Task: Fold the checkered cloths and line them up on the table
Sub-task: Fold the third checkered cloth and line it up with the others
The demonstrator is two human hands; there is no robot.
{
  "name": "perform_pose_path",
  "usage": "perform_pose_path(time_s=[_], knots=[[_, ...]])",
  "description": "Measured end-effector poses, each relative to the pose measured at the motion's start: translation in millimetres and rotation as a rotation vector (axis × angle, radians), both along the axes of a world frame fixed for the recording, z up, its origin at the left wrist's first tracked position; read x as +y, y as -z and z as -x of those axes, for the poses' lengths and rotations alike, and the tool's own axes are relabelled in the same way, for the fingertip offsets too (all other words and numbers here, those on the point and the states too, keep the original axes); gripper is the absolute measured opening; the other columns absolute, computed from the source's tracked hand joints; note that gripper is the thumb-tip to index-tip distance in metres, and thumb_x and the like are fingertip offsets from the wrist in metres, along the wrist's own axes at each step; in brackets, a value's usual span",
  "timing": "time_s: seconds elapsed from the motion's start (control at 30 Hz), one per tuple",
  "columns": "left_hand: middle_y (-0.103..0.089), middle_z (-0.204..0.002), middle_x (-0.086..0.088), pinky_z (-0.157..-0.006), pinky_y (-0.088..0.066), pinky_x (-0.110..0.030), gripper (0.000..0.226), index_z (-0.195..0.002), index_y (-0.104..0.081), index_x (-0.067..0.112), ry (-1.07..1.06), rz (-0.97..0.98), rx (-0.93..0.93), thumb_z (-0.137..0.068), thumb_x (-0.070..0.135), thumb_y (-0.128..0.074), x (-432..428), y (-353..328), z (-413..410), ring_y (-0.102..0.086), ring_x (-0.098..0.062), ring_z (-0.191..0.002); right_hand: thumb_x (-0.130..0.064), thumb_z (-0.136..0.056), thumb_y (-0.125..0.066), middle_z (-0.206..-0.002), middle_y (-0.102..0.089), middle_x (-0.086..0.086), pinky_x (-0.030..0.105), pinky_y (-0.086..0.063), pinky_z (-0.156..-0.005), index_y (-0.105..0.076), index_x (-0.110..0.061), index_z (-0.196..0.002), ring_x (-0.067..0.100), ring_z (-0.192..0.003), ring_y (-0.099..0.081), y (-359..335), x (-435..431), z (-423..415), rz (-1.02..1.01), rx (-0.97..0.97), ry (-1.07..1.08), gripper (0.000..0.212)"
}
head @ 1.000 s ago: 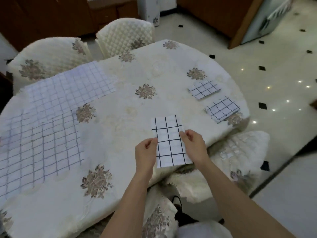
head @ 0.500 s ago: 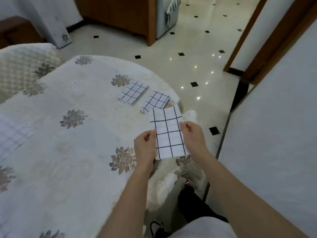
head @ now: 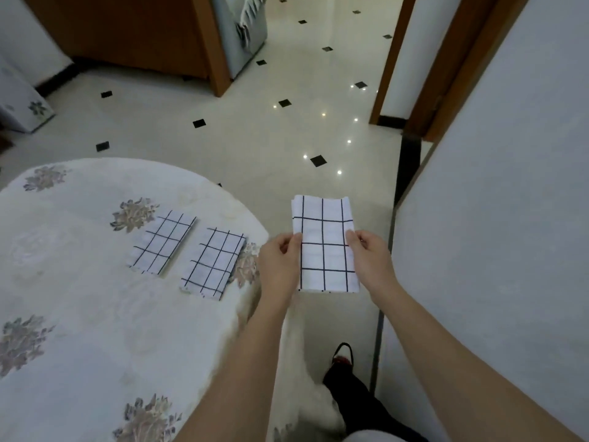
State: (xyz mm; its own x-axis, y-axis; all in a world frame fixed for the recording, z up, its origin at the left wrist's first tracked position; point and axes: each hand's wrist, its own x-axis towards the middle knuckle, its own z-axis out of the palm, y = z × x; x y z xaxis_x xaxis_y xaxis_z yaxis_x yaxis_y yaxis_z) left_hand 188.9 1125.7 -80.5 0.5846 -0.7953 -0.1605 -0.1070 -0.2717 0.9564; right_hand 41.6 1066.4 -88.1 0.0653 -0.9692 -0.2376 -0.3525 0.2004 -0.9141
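Observation:
A folded white cloth with a dark grid (head: pixel 323 244) hangs in the air past the table's right edge, above the floor. My left hand (head: pixel 282 263) pinches its left edge and my right hand (head: pixel 369 260) pinches its right edge. Two other folded checkered cloths lie side by side on the table near its right rim: one (head: pixel 162 245) further left, one (head: pixel 213 263) closer to my left hand. The round table (head: pixel 79 298) wears a cream cover with flower prints.
A grey wall (head: pixel 494 234) stands close on my right. Glossy tiled floor (head: pixel 255 138) with black diamond insets lies beyond the table. A wooden cabinet (head: pixel 143 33) and door frames (head: pixel 392 59) stand at the back. My foot in a dark shoe (head: pixel 342 357) is below.
The view has swung to the right: the large unfolded cloths and chairs have left the frame. The held cloth now hangs beyond the table's edge, still between both hands.

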Motion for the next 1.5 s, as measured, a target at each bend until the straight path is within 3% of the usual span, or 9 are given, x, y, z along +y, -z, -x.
perform_pose_path(time_s=[0.2, 0.33, 0.47, 0.63, 0.8, 1.07, 1.17, 1.3, 1.5], knots=[[-0.074, -0.076, 0.006, -0.069, -0.057, -0.036, 0.024, -0.082, -0.074, 0.021, 0.032, -0.052, 0.009, -0.098, 0.027, -0.057, -131.7, -4.3, 25.2, -0.069, -0.012, -0.074, -0.029, -0.102, -0.051, -0.063, -0.042, -0.004, 0.027, -0.033, -0.058, -0.047, -0.013, -0.068, 0.011, -0.059, -0.039, -8.4, -126.5, 26.2, -0.009, 0.016, 0.003, 0.037], [-0.074, -0.077, 0.009, -0.069, -0.056, -0.03, 0.022, -0.079, -0.072, 0.027, 0.017, -0.065, 0.034, -0.097, 0.025, -0.059, -197.0, -0.3, 36.1, -0.068, -0.007, -0.074, -0.031, -0.101, -0.051, -0.062, -0.043, -0.006, 0.027, -0.034, -0.058, -0.048, -0.015, -0.068, 0.009, -0.059, -0.039, -2.1, -190.6, 38.0, -0.032, 0.016, 0.02, 0.037], [-0.074, -0.079, 0.007, -0.065, -0.052, -0.023, 0.019, -0.084, -0.074, 0.019, -0.01, -0.067, 0.085, -0.096, 0.023, -0.06, -243.2, 7.8, 37.4, -0.067, -0.004, -0.072, -0.03, -0.101, -0.051, -0.062, -0.045, -0.006, 0.027, -0.035, -0.059, -0.047, -0.016, -0.067, 0.008, -0.058, -0.041, 7.9, -231.7, 41.3, -0.044, 0.024, 0.012, 0.038], [-0.075, -0.083, 0.007, -0.07, -0.056, -0.026, 0.016, -0.088, -0.074, 0.02, -0.038, -0.103, 0.103, -0.096, 0.024, -0.061, -285.9, 20.8, 28.4, -0.069, -0.008, -0.079, -0.033, -0.101, -0.051, -0.067, -0.053, 0.0, 0.031, -0.041, -0.064, -0.056, -0.004, -0.077, 0.013, -0.064, -0.049, 21.2, -281.5, 31.1, -0.075, 0.007, -0.01, 0.038], [-0.076, -0.083, 0.004, -0.072, -0.056, -0.028, 0.015, -0.089, -0.075, 0.015, -0.078, -0.108, 0.153, -0.096, 0.022, -0.062, -338.3, 24.4, 8.8, -0.071, -0.013, -0.082, -0.035, -0.1, -0.052, -0.07, -0.058, 0.004, 0.033, -0.045, -0.067, -0.06, -0.009, -0.077, 0.013, -0.067, -0.053, 22.8, -341.8, 11.6, -0.098, -0.005, -0.03, 0.036], [-0.076, -0.082, 0.004, -0.073, -0.058, -0.028, 0.014, -0.088, -0.075, 0.018, -0.117, -0.08, 0.206, -0.096, 0.022, -0.064, -463.1, 22.8, -58.8, -0.072, -0.014, -0.082, -0.037, -0.098, -0.053, -0.078, -0.062, 0.017, 0.035, -0.047, -0.069, -0.062, -0.006, -0.082, 0.017, -0.069, -0.053, 27.5, -478.4, -56.2, -0.099, 0.021, -0.08, 0.036], [-0.076, -0.082, 0.002, -0.078, -0.058, -0.034, 0.016, -0.084, -0.074, 0.021, -0.128, -0.066, 0.207, -0.096, 0.021, -0.064, -506.8, 21.0, -90.6, -0.071, -0.018, -0.084, -0.032, -0.099, -0.055, -0.073, -0.061, 0.01, 0.032, -0.044, -0.067, -0.062, -0.006, -0.078, 0.015, -0.069, -0.052, 25.8, -525.8, -88.8, -0.094, 0.031, -0.097, 0.034], [-0.076, -0.081, 0.005, -0.08, -0.057, -0.033, 0.016, -0.082, -0.074, 0.022, -0.193, -0.073, 0.222, -0.095, 0.02, -0.065, -545.6, 16.9, -133.4, -0.07, -0.011, -0.082, -0.029, -0.099, -0.056, -0.067, -0.055, -0.004, 0.031, -0.041, -0.065, -0.058, -0.014, -0.07, 0.012, -0.066, -0.048, 18.0, -571.7, -137.7, -0.106, 0.029, -0.14, 0.032], [-0.074, -0.083, -0.005, -0.082, -0.056, -0.038, 0.017, -0.084, -0.074, 0.016, -0.353, -0.067, 0.234, -0.096, 0.023, -0.064, -573.6, 19.5, -204.4, -0.069, -0.023, -0.083, -0.031, -0.098, -0.056, -0.064, -0.054, -0.004, 0.031, -0.042, -0.067, -0.06, -0.012, -0.073, 0.011, -0.066, -0.048, 17.5, -621.7, -228.7, -0.122, 0.019, -0.279, 0.032]])
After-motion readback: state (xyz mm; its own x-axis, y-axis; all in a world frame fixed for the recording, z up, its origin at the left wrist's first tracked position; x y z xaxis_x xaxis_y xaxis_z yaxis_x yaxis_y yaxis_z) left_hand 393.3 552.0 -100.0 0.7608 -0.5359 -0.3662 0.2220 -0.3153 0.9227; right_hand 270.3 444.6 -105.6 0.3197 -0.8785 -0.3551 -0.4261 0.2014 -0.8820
